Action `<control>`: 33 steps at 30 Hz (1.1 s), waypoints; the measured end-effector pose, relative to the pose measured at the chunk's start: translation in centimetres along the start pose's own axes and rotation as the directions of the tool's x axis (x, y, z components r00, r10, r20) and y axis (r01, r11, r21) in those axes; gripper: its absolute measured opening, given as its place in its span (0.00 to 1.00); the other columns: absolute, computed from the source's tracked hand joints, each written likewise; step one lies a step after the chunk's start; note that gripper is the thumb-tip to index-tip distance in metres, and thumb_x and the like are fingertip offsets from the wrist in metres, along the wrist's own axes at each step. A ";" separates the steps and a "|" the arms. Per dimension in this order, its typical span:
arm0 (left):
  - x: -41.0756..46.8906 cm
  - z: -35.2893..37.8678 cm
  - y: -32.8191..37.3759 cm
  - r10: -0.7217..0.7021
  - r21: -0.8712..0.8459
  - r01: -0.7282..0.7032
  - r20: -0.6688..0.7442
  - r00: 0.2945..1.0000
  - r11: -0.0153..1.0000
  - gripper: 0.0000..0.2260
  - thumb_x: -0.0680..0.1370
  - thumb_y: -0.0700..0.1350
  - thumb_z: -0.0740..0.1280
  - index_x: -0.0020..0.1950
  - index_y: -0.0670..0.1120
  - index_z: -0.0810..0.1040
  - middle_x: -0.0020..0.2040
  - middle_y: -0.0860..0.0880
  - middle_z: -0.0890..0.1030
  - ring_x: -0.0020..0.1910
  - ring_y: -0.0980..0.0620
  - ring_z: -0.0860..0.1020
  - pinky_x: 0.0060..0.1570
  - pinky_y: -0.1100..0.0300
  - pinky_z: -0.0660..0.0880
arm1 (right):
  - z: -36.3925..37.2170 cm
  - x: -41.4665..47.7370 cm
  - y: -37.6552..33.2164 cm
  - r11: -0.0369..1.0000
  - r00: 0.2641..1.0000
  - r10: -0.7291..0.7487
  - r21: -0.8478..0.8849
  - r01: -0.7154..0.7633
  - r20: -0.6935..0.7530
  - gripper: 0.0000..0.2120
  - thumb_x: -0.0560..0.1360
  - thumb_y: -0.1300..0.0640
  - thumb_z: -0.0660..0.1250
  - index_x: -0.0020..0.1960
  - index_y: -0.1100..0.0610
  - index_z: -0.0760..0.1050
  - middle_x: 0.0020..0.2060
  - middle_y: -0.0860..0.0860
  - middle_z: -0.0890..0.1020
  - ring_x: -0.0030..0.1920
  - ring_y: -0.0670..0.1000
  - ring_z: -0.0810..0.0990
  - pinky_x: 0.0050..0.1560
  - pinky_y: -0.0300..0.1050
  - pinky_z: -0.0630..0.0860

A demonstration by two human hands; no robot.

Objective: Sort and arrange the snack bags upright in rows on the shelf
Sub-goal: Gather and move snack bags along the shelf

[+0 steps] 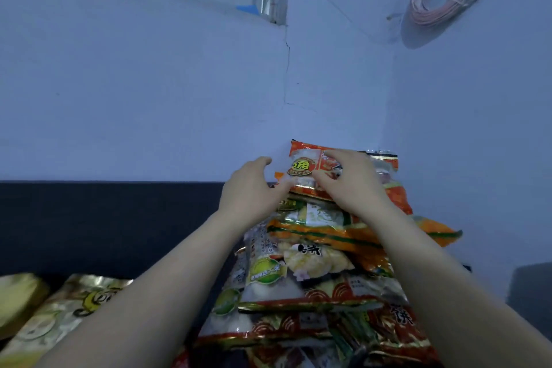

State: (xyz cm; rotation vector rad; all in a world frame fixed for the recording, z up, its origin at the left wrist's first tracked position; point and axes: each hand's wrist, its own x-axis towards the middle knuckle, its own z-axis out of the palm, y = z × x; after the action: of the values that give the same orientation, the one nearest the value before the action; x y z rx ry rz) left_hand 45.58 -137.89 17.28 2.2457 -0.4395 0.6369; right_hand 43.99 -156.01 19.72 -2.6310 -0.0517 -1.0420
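The right hand (349, 179) covers the middle of the orange-red plastic snack bag (301, 158) at the back, hiding most of its print. The left hand (254, 185) hides its own fingertips at that bag's left edge; whether they pinch it cannot be told. Both forearms cover parts of the pile of printed plastic snack bags (301, 266), which the bottom edge cuts off. The gold foil bag (89, 293) at lower left is cropped too, its lettering blurred.

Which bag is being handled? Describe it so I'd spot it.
Find the corner of the pale walls. Behind the heap of snack bags, an orange-red bag stands upright, held by the left hand and right hand. Nearer bags lie flat; its round yellow badge faces you.
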 end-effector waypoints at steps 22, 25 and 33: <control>-30.7 -30.4 -20.4 -0.443 0.253 0.597 -0.469 0.764 0.761 0.27 0.76 0.60 0.66 0.73 0.52 0.69 0.70 0.54 0.73 0.68 0.54 0.71 0.64 0.57 0.70 | 11.5 -16.6 -39.6 0.728 0.760 -0.579 0.606 0.320 0.294 0.27 0.78 0.45 0.65 0.74 0.52 0.67 0.70 0.48 0.73 0.73 0.50 0.66 0.72 0.49 0.63; -36.5 -36.4 -22.7 -0.501 0.264 0.682 -0.510 0.699 0.683 0.27 0.77 0.61 0.65 0.74 0.52 0.68 0.71 0.54 0.72 0.68 0.53 0.72 0.62 0.58 0.70 | 12.8 -21.2 -47.6 0.670 0.703 -0.643 0.669 0.322 0.305 0.27 0.77 0.44 0.65 0.73 0.52 0.68 0.69 0.48 0.74 0.71 0.50 0.67 0.71 0.48 0.64; -48.4 -49.4 -28.2 -0.574 0.230 0.817 -0.612 0.544 0.529 0.27 0.77 0.61 0.65 0.73 0.51 0.70 0.70 0.55 0.73 0.68 0.54 0.71 0.64 0.56 0.71 | 15.0 -30.4 -64.6 0.595 0.562 -0.733 0.762 0.257 0.383 0.28 0.76 0.43 0.66 0.74 0.50 0.67 0.70 0.49 0.72 0.72 0.51 0.67 0.71 0.51 0.66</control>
State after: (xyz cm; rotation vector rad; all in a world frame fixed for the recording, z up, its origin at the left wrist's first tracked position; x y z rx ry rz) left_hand 4.53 -77.07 3.34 2.3161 1.0169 0.8447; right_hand 22.12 -87.68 6.49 -2.1702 -1.2352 -0.0276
